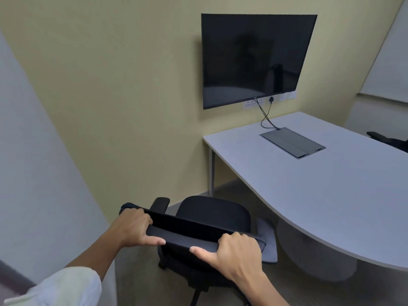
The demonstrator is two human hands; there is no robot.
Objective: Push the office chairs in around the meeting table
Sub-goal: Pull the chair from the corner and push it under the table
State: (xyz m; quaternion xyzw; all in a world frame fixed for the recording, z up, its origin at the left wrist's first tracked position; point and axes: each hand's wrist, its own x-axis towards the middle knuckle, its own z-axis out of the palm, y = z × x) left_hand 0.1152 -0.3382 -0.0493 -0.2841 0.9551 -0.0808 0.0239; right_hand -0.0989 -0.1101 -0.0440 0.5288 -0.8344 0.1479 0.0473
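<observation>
Gripping the top edge of a black office chair's backrest (187,230), both hands are in place: left hand (134,227) at the left end, right hand (237,253) toward the right, fingers curled over the rim and thumbs pressed along the near face.

Item, chair in hand: seat (212,214) turned toward the white tabletop (320,191), standing just beside its curved edge, not yet tucked beneath. Left armrest (160,205) in view.

Item, second chair (388,141): only a dark armrest and a sliver beyond the far edge of the tabletop, cut off at the frame; whether it is pushed in cannot be told.

Progress, judged: early. This chair wants rolling forward under the tabletop; any others remain to be checked.

Hidden or unclear: chair base and castors mostly beneath the seat and arms; right armrest not visible; the tabletop's pedestal (313,257) partly shadowed; the room's right side out of frame.

Fixtures: wall-mounted screen (256,60), dark; cable hatch (292,142) set in the tabletop.
</observation>
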